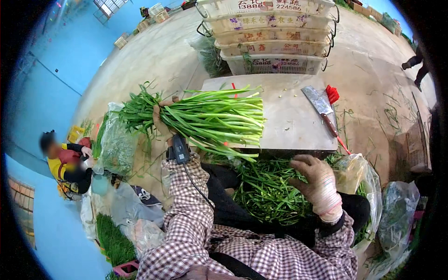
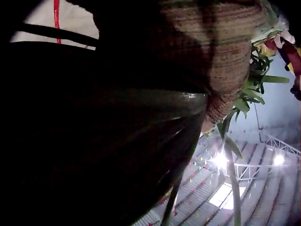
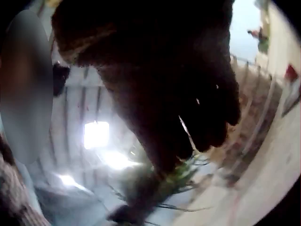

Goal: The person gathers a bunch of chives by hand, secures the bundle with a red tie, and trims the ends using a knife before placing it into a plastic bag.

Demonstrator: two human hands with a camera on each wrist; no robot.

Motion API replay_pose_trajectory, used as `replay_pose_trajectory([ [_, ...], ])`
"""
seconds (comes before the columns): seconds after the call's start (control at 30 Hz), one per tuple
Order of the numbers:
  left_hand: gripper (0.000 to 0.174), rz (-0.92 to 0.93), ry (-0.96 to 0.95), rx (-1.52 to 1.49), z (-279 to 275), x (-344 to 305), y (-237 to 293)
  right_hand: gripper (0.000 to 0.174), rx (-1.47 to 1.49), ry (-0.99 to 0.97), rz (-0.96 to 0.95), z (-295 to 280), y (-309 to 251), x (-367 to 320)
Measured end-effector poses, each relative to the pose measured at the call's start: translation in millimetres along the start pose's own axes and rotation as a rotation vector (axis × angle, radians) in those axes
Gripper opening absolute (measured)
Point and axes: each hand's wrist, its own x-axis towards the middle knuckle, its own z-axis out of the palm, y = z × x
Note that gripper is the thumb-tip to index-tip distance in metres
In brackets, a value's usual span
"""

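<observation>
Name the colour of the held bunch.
The bunch is green, paler at the stalk ends; best seen in the head view.

Gloved left grip (image 2: 214, 56) curled round shadowed stalks (image 2: 174, 107), green leaves (image 2: 275, 79) beside, bright lamps (image 2: 220, 160), corrugated roof (image 2: 200, 200)

Bright blue wall (image 1: 46, 116) curves along the L side of the head view, w/ a gridded window (image 1: 110, 6) at upper L; pale, smooth floor (image 1: 172, 51) spreads wide beyond a low, light-topped table (image 1: 287, 128) nr. the ctr. Overhead, per L wrist view, is a ridged roof (image 2: 263, 193) w/ pale metal trusses, 2 glaring lights (image 2: 220, 161) & a bright rectangular panel (image 2: 228, 195).
</observation>
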Motion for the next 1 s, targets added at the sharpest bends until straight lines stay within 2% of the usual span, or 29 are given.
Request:
replay_pose_trajectory([
  [0.03, 0.032, 0.147, 0.083, 0.105, -1.6, 3.0, -5.5, 0.038, 0.193, 0.127, 0.027, -4.1, -16.1, 8.8],
  [0.07, 0.032, 0.177, 0.094, 0.027, 1.1, 5.7, -10.6, 0.039, 0.388, 0.256, 0.052, -4.8, -29.5, 17.0],
  [0.13, 0.033, 0.233, 0.114, -0.126, 20.7, 9.0, -19.9, 0.039, 0.242, 0.34, -0.058, -4.0, -45.2, 39.2],
  [0.2, 0.031, 0.228, 0.066, 0.005, 37.0, 6.2, -22.3, 0.038, 0.263, 0.373, 0.005, 16.3, -52.3, 53.7],
  [0.27, 0.029, 0.28, 0.072, 0.185, 37.2, 7.9, -22.2, 0.036, 0.398, 0.182, 0.274, 21.7, -60.3, 61.7],
  [0.3, 0.027, 0.33, 0.073, 0.226, 41.0, 10.9, -20.7, 0.036, 0.511, 0.176, 0.312, 30.1, -55.7, 63.6],
  [0.4, 0.025, 0.267, 0.052, 0.039, 58.0, 9.1, -24.1, 0.039, 0.737, -0.04, 0.59, 36.3, -51.0, 66.0],
  [0.43, 0.022, 0.213, 0.076, 0.072, 64.2, 5.6, -19.7, 0.039, 0.841, -0.065, 0.651, 48.9, -41.9, 66.5],
  [0.53, 0.02, 0.238, -0.061, 0.107, 52.1, 16.1, -11.9, 0.039, 1.083, -0.003, 0.578, 69.9, -32.1, 68.8],
  [0.57, 0.02, 0.256, 0.01, 0.033, 49.0, 14.9, -12.3, 0.035, 1.16, -0.019, 0.582, 71.7, -32.4, 68.5],
  [0.67, 0.022, 0.25, -0.052, 0.136, 66.4, 9.8, -17.8, 0.037, 1.316, 0.006, 0.625, 71.8, -37.2, 71.0],
  [0.7, 0.025, 0.274, -0.012, 0.136, 67.8, 9.0, -20.1, 0.031, 1.355, -0.014, 0.703, 74.7, -33.8, 71.8],
  [0.8, 0.024, 0.251, -0.034, 0.048, 76.9, 8.9, -25.2, 0.024, 1.369, 0.131, 0.683, 100.1, -18.5, 67.8],
  [0.83, 0.025, 0.292, 0.003, 0.128, 79.9, 7.0, -26.4, 0.019, 1.405, 0.207, 0.749, 107.7, -14.4, 67.5],
  [0.93, 0.028, 0.334, 0.07, 0.393, 81.4, -2.0, -14.2, 0.029, 1.184, 0.297, 0.783, 97.6, 33.5, 45.4],
  [0.97, 0.03, 0.216, 0.085, 0.104, 72.9, -2.5, -1.7, 0.028, 0.729, 0.014, 0.679, 98.8, 57.2, 32.5],
  [1.0, 0.028, 0.159, 0.07, 0.2, 63.3, -4.6, 17.1, 0.026, 0.268, -0.256, 0.553, 99.2, 76.8, 18.1],
])
